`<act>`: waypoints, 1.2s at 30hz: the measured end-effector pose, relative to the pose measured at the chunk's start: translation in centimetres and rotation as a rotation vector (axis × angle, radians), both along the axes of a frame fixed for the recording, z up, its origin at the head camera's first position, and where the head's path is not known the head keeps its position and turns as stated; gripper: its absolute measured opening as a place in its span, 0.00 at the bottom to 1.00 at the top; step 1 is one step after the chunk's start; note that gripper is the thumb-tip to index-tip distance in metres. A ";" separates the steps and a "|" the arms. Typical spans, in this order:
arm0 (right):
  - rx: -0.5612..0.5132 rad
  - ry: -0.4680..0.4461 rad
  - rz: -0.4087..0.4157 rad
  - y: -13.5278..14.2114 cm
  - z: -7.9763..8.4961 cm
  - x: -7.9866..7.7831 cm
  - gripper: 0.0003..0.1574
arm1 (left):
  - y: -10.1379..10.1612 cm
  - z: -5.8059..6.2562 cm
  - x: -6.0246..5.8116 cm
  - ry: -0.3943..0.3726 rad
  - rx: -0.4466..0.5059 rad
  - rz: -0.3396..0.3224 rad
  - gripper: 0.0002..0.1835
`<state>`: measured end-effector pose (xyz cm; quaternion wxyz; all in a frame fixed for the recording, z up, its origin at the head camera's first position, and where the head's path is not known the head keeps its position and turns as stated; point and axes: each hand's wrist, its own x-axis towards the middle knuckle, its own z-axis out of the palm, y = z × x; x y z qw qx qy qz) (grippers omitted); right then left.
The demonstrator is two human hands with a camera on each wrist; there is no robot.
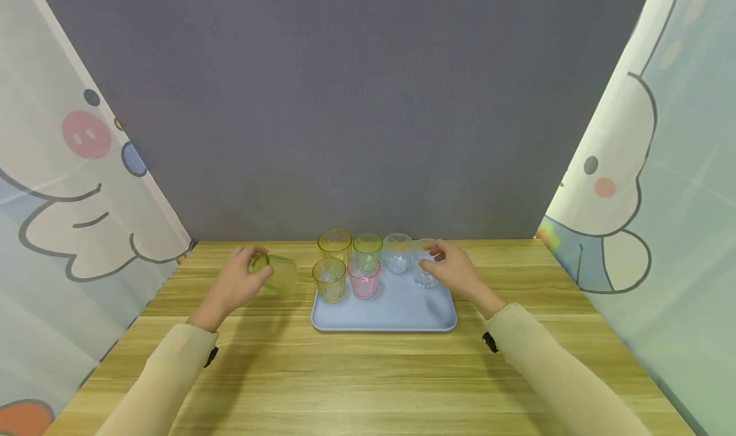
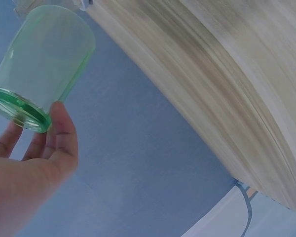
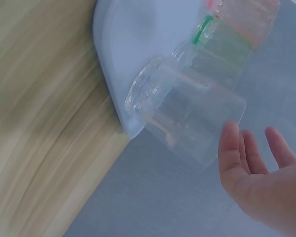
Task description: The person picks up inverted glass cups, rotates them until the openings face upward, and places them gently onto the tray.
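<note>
My left hand (image 1: 241,276) pinches a green drinking glass (image 1: 283,275) by its base, in the air left of the tray. The glass lies tipped over, its mouth towards the right. In the left wrist view the thumb and fingers grip the thick green base (image 2: 27,111). At the right, my right hand (image 1: 454,271) is by the rim of a clear glass (image 3: 187,116) that stands upright on the tray. Its fingers are spread and loosely bent, not closed round the glass; whether a fingertip touches the rim I cannot tell.
A pale blue tray (image 1: 397,314) holds several glasses: two yellow ones (image 1: 330,281), a pink one (image 1: 365,279), a green one (image 1: 368,247) and another clear one (image 1: 397,256). Its front right part shows bare surface. A grey panel (image 1: 356,116) rises behind the wooden table (image 1: 368,385).
</note>
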<state>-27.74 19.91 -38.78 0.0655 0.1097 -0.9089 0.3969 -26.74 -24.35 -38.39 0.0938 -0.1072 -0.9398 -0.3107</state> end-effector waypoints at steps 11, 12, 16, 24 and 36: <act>-0.129 -0.075 -0.014 -0.4 -0.1 0.3 0.30 | 0.5 0.5 0.2 0.062 0.042 0.006 0.25; -0.140 -0.075 -0.012 -0.4 -0.2 0.3 0.30 | 0.5 0.5 0.2 0.062 0.047 0.008 0.25; -0.177 -0.069 -0.006 -0.6 -0.1 0.6 0.28 | 0.9 0.8 0.4 0.066 0.073 0.007 0.25; -0.234 -0.022 0.041 -1.0 -0.2 0.8 0.25 | 1.4 1.3 0.6 0.058 0.161 -0.002 0.26; -0.371 -0.043 0.101 -1.8 -0.6 1.3 0.26 | 2.3 1.8 0.8 0.019 0.295 -0.009 0.27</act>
